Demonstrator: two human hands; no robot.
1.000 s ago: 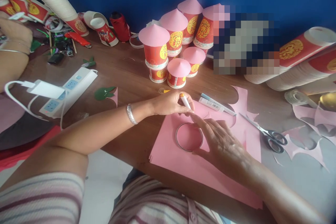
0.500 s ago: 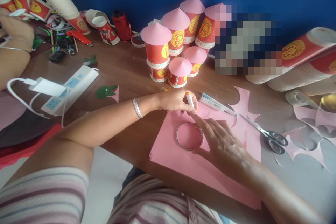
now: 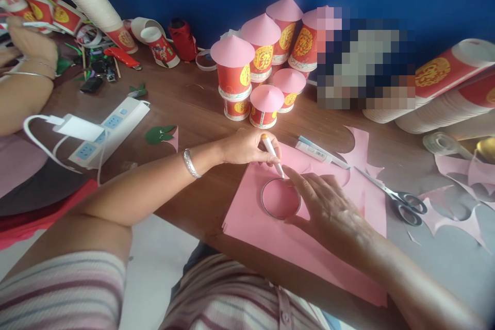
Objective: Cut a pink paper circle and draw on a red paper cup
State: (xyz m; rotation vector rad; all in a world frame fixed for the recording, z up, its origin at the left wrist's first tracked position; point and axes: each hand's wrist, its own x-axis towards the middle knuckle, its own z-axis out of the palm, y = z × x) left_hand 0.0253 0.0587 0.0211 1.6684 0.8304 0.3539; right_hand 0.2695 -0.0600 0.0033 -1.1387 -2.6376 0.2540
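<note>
My left hand (image 3: 251,147) pinches a white marker (image 3: 274,157) with an orange end, its tip down at the top edge of a thin round ring (image 3: 262,200). The ring lies flat on a large pink paper sheet (image 3: 247,216). My right hand (image 3: 325,206) grips the ring's right side, thumb low and forefinger near the top, the other fingers resting on the paper.
Behind stand red cups with pink cone tops (image 3: 266,98). Scissors (image 3: 406,203), a pen case (image 3: 320,152) and pink scraps (image 3: 452,216) lie right. A power strip (image 3: 116,131) and another person's arm (image 3: 27,82) are left.
The marker has tilted and its tip has come down to the ring's top edge. My left hand has shifted slightly left. My right hand stays at the ring.
</note>
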